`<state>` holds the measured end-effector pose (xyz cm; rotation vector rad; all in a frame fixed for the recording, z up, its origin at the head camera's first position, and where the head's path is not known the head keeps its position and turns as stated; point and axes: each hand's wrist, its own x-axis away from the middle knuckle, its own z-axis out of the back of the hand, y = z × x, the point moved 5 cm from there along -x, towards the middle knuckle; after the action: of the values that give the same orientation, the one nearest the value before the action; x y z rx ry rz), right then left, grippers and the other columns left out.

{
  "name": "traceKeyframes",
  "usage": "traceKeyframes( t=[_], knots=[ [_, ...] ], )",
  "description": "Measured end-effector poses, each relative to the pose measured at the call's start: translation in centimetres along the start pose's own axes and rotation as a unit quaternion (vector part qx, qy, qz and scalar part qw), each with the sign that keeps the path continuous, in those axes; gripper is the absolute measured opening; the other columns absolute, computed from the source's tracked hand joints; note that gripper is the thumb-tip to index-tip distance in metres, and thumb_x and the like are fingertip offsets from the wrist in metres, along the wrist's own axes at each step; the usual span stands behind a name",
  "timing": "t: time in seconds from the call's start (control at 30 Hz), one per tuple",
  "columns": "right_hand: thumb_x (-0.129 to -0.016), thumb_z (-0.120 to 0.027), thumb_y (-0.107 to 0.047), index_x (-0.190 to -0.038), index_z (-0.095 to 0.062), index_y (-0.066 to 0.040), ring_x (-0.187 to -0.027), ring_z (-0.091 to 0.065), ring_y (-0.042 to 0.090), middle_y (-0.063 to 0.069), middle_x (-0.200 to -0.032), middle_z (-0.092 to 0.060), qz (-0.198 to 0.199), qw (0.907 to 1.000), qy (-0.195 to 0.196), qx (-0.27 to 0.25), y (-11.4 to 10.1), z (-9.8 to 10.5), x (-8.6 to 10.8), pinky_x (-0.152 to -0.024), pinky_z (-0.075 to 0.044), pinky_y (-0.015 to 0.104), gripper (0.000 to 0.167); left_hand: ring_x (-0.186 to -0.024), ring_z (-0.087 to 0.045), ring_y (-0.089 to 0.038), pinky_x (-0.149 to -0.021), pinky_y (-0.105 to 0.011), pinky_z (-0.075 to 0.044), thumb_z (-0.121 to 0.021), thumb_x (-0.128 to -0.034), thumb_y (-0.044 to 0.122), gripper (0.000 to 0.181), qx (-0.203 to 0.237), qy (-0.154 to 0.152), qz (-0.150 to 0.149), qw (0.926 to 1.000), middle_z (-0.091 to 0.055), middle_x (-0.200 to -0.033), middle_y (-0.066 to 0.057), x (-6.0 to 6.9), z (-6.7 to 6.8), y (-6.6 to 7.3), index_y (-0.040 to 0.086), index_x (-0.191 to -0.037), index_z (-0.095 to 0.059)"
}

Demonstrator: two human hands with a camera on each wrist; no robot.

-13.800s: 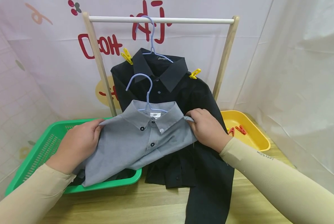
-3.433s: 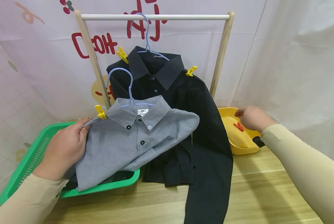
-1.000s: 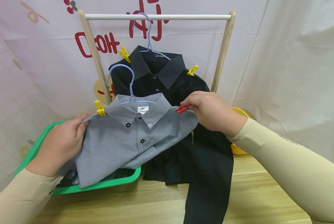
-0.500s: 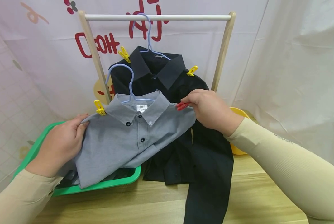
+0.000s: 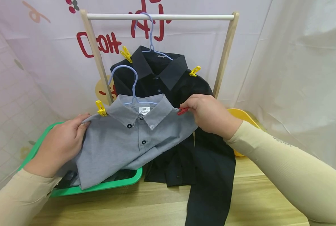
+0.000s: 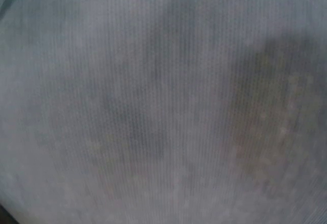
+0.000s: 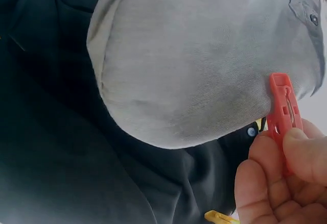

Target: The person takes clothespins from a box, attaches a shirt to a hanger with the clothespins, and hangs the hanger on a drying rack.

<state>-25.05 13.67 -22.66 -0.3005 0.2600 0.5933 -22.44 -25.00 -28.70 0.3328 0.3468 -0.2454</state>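
A grey button-down shirt (image 5: 114,141) sits on a light-blue hanger (image 5: 134,86), whose hook stands free of the rod. My left hand (image 5: 59,144) grips the shirt's left shoulder, beside a yellow clothespin (image 5: 101,109) clipped there. At the opposite shoulder, my right hand (image 5: 211,116) pinches a red clothespin (image 5: 182,111). In the right wrist view this clothespin (image 7: 283,104) has its tip at the shirt's edge, with thumb and fingers on its lower end. Blurred grey cloth (image 6: 168,106) fills the left wrist view.
Behind, a black shirt (image 5: 210,175) hangs by another hanger on a white rod (image 5: 185,17), with yellow clothespins on both shoulders. A green basket (image 5: 128,180) holding dark cloth stands at left. A yellow basin (image 5: 242,114) is partly hidden behind my right arm.
A yellow clothespin has appeared on the grey shirt's left shoulder. My right hand left that shirt, reached into the yellow basin, and came back with a red clothespin to the right shoulder.
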Motion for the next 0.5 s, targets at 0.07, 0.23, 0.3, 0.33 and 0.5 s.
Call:
traceKeyframes(
  t=[0.07, 0.23, 0.3, 0.33, 0.5],
  knots=[
    [-0.098, -0.064, 0.007, -0.118, -0.079, -0.003, -0.101, -0.07, 0.028, 0.011, -0.112, -0.078, 0.001, 1.0, -0.005, 0.001, -0.1, -0.1, -0.1, -0.097, -0.062, 0.044, 0.026, -0.132, -0.056, -0.055, -0.098, -0.074, -0.048, -0.045, -0.1135, 0.023, 0.044, 0.002, 0.003, -0.002, 1.0, -0.054, -0.149, -0.032, 0.0, 0.1, 0.0, -0.003, -0.148, -0.056],
    [-0.099, -0.062, 0.007, -0.12, -0.077, 0.0, -0.106, -0.068, 0.029, 0.012, -0.115, -0.076, 0.01, 0.9998, -0.014, 0.003, -0.2, -0.7, -0.2, -0.102, -0.06, 0.043, 0.027, -0.133, -0.056, -0.054, -0.099, -0.074, -0.047, -0.045, -0.1136, 0.023, 0.045, 0.003, 0.001, -0.003, 1.0, -0.054, -0.15, -0.031, 0.1, 0.0, 0.1, -0.003, -0.148, -0.056],
    [-0.099, -0.061, 0.008, -0.121, -0.076, 0.001, -0.108, -0.066, 0.03, 0.013, -0.117, -0.075, 0.02, 0.9997, -0.016, 0.001, -0.2, -1.0, -0.2, -0.104, -0.059, 0.043, 0.028, -0.134, -0.056, -0.054, -0.1, -0.074, -0.047, -0.045, -0.1138, 0.023, 0.045, 0.005, -0.001, -0.001, 1.0, -0.053, -0.151, -0.031, 0.1, -0.1, 0.1, -0.003, -0.149, -0.056],
    [-0.099, -0.061, 0.008, -0.122, -0.075, 0.002, -0.109, -0.066, 0.03, 0.013, -0.119, -0.074, 0.025, 0.9996, -0.014, -0.002, -0.2, -1.1, -0.1, -0.105, -0.058, 0.043, 0.028, -0.134, -0.055, -0.054, -0.1, -0.074, -0.047, -0.045, -0.1139, 0.023, 0.045, 0.005, -0.003, -0.001, 1.0, -0.052, -0.151, -0.031, 0.1, -0.1, 0.1, -0.003, -0.149, -0.055],
    [-0.1, -0.062, 0.006, -0.128, -0.07, 0.003, -0.115, -0.064, 0.032, 0.016, -0.125, -0.071, 0.049, 0.9981, 0.016, -0.032, 0.0, -1.3, 0.0, -0.109, -0.055, 0.046, 0.03, -0.134, -0.055, -0.054, -0.1, -0.074, -0.047, -0.044, -0.114, 0.024, 0.046, 0.006, -0.001, -0.001, 1.0, -0.052, -0.151, -0.032, 0.1, -0.2, 0.0, -0.003, -0.149, -0.055]
  ],
)
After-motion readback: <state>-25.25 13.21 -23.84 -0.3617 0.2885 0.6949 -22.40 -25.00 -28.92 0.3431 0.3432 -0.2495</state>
